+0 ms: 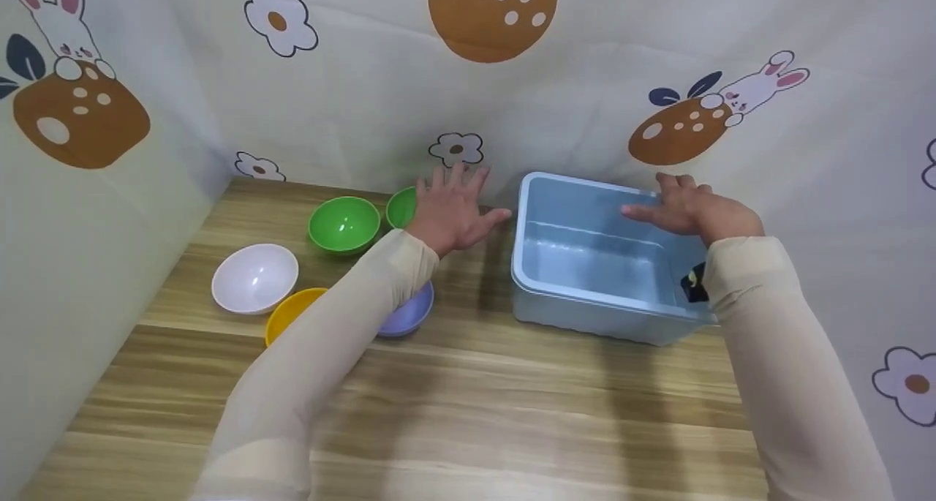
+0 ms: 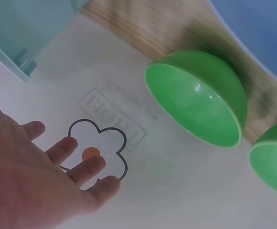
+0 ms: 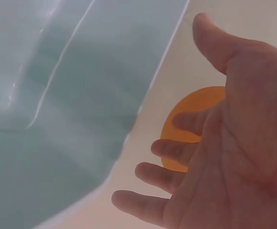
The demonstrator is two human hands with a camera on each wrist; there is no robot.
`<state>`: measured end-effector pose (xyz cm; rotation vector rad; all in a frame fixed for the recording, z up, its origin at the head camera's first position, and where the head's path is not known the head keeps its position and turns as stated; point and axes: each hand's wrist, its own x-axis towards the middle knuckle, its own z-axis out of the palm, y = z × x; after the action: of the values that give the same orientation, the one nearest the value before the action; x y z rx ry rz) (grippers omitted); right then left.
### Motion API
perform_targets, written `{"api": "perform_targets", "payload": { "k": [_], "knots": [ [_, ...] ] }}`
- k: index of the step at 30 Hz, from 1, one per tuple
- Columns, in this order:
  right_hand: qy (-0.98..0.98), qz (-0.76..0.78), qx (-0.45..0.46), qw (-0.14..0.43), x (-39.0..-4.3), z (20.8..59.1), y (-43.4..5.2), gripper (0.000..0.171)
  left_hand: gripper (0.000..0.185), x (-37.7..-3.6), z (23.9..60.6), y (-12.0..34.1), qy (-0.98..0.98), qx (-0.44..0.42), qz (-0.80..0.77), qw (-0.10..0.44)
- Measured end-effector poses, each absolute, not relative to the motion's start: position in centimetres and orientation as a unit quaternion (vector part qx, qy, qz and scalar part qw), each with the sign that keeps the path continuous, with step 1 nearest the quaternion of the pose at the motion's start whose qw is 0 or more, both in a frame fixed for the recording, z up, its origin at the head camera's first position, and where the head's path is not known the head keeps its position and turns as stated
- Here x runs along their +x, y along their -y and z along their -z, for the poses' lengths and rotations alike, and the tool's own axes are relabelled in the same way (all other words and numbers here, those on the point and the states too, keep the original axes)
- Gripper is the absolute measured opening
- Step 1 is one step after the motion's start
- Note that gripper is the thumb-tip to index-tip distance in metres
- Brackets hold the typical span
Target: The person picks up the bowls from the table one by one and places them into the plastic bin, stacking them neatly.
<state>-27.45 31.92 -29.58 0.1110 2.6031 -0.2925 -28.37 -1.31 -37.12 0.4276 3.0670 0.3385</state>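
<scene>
My left hand [image 1: 455, 212] hovers with fingers spread between the green bowls and the light-blue plastic bin [image 1: 567, 294], holding nothing. Its sleeve crosses over the bowls. One green bowl [image 1: 344, 225] shows whole, while the hand partly covers a second green bowl [image 1: 400, 208]. Over the bin's back right rim is my right hand [image 1: 691, 210], thumb apart from the other fingers and nothing in its grasp. In the right wrist view its extended fingers [image 3: 145, 206] are beside the bin's edge. The bin's visible inside is bare, its right end hidden by the right arm.
A white bowl [image 1: 254, 279], a yellow bowl [image 1: 291, 314] and a periwinkle bowl [image 1: 408, 314] stand at the left on the wooden table [image 1: 497, 413]. Printed cloth [image 1: 351, 99] hangs close behind and along both sides. A small black object [image 1: 692, 285] shows by the right sleeve.
</scene>
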Motion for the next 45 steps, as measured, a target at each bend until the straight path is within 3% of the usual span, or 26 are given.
{"api": "perform_targets", "payload": {
  "k": [10,18,35,45],
  "knots": [
    [-0.966,0.086,0.032,0.243,-26.8,29.6,-34.5,0.115,0.086,-27.8,37.7,2.1,-0.982,0.126,-0.140,0.016],
    [-0.960,0.109,0.035,0.257,-25.9,29.9,-36.0,0.127,0.087,-26.9,38.1,3.4,-0.982,0.124,-0.142,0.020],
    [-0.958,0.136,0.028,0.251,-24.9,31.3,-38.4,0.131,0.094,-25.2,39.0,6.2,-0.982,0.111,-0.142,0.047],
    [-0.960,0.160,-0.002,0.229,-24.9,32.4,-39.4,0.119,0.095,-24.3,39.4,7.3,-0.977,0.117,-0.169,0.055]
  ]
}}
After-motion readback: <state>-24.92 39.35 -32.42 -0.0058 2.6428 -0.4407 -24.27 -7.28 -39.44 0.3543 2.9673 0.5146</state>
